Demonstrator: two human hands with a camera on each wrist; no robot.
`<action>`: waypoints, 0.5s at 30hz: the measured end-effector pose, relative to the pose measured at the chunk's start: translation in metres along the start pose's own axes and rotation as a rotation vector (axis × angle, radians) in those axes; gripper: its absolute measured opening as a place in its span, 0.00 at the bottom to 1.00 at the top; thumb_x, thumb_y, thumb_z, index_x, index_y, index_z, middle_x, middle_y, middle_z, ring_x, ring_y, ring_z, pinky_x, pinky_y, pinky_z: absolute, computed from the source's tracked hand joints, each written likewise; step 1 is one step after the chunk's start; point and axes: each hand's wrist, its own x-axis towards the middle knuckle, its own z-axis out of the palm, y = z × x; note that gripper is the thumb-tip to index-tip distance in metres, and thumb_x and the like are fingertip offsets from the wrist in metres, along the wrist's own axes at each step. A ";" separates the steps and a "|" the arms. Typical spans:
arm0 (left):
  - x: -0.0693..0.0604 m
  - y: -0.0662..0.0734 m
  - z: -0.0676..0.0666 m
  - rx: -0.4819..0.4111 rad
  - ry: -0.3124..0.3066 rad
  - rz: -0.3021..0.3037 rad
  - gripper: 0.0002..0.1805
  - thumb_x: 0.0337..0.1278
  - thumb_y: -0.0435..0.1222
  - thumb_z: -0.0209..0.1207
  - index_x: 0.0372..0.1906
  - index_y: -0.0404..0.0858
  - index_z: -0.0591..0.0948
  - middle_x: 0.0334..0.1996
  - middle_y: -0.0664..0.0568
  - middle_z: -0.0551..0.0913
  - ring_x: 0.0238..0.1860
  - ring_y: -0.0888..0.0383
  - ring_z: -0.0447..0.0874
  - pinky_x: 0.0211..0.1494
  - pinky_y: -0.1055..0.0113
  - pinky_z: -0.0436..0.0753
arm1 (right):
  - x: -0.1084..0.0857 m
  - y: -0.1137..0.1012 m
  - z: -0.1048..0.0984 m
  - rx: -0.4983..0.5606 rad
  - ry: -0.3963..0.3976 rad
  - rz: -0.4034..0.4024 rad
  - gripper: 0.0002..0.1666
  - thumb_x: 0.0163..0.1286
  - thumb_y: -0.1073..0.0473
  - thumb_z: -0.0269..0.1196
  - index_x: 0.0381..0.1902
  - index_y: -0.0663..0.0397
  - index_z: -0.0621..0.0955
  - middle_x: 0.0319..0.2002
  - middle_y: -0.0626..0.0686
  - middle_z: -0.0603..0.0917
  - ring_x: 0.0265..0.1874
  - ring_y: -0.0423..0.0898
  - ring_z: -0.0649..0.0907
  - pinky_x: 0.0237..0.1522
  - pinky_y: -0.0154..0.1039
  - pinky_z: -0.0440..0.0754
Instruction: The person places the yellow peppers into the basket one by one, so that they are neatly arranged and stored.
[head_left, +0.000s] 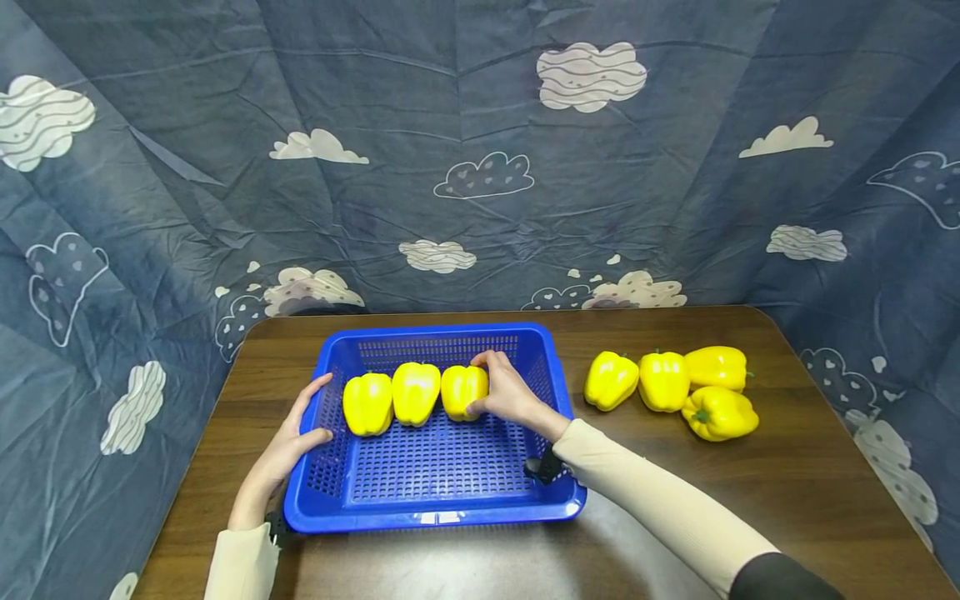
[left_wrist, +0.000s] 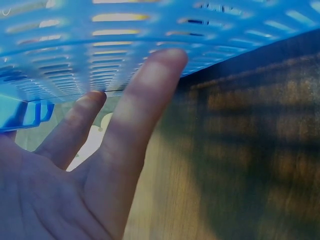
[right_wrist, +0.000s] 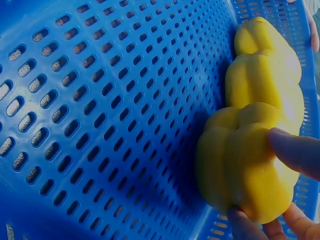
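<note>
A blue plastic basket [head_left: 420, 523] with slotted walls stands on the table. Inside it, a row of three yellow bell peppers runs along the far side: a left one [head_left: 367, 404], a middle one [head_left: 416, 394] and a right one [head_left: 462, 392]. My right hand [head_left: 510, 395] grips the right pepper, thumb on one side and fingers on the other; the right wrist view shows this bell pepper [right_wrist: 240, 165] against its neighbour. My left hand [head_left: 288, 442] holds the basket's left rim, and in the left wrist view some fingers [left_wrist: 142, 95] lie along its slotted outer wall.
Several more yellow bell peppers [head_left: 663, 382] lie in a cluster on the wooden table [head_left: 802, 475], right of the basket. A dark blue cloth [head_left: 480, 233] with cloud prints hangs behind the table and at both sides.
</note>
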 end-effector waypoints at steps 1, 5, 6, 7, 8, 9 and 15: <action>0.000 0.000 0.000 -0.002 0.000 0.000 0.43 0.54 0.25 0.47 0.75 0.48 0.48 0.72 0.35 0.40 0.63 0.27 0.55 0.52 0.36 0.72 | 0.000 0.000 0.000 -0.002 -0.004 0.004 0.40 0.37 0.69 0.77 0.51 0.65 0.72 0.47 0.63 0.72 0.46 0.56 0.76 0.53 0.49 0.74; 0.001 0.000 0.000 -0.001 0.000 0.006 0.43 0.54 0.25 0.47 0.75 0.48 0.48 0.72 0.36 0.41 0.63 0.28 0.55 0.53 0.37 0.72 | 0.000 -0.001 -0.001 -0.001 -0.013 0.018 0.40 0.38 0.69 0.77 0.52 0.65 0.72 0.48 0.63 0.72 0.47 0.57 0.75 0.54 0.49 0.73; 0.001 0.000 0.000 -0.001 0.000 0.009 0.43 0.54 0.25 0.47 0.75 0.48 0.48 0.72 0.36 0.41 0.63 0.29 0.55 0.53 0.38 0.72 | -0.001 -0.001 -0.001 0.002 -0.013 0.021 0.40 0.39 0.69 0.76 0.52 0.65 0.72 0.48 0.63 0.72 0.47 0.57 0.75 0.54 0.49 0.73; 0.001 0.000 0.000 -0.001 0.000 0.011 0.43 0.54 0.24 0.47 0.75 0.48 0.48 0.72 0.36 0.41 0.63 0.29 0.56 0.53 0.38 0.72 | -0.001 -0.001 -0.001 0.007 -0.013 0.023 0.40 0.39 0.69 0.76 0.52 0.65 0.72 0.48 0.63 0.72 0.47 0.57 0.75 0.54 0.49 0.73; 0.001 0.000 0.000 -0.002 -0.002 0.015 0.43 0.54 0.24 0.47 0.75 0.48 0.48 0.72 0.36 0.41 0.63 0.29 0.56 0.53 0.38 0.72 | -0.001 -0.002 -0.002 0.010 -0.013 0.024 0.40 0.39 0.69 0.76 0.53 0.65 0.72 0.48 0.63 0.72 0.47 0.56 0.75 0.54 0.49 0.73; 0.002 0.000 0.000 -0.002 -0.003 0.017 0.43 0.54 0.24 0.47 0.75 0.48 0.48 0.72 0.36 0.41 0.63 0.29 0.55 0.53 0.38 0.72 | -0.001 -0.002 -0.002 0.014 -0.012 0.024 0.40 0.39 0.69 0.76 0.53 0.65 0.72 0.49 0.63 0.73 0.47 0.56 0.75 0.54 0.49 0.73; 0.002 0.001 -0.001 0.018 0.006 -0.014 0.42 0.54 0.26 0.48 0.74 0.48 0.48 0.73 0.37 0.39 0.64 0.27 0.54 0.54 0.35 0.70 | -0.004 -0.003 -0.005 0.057 -0.014 0.033 0.38 0.42 0.70 0.74 0.53 0.65 0.72 0.50 0.63 0.72 0.49 0.58 0.76 0.53 0.48 0.76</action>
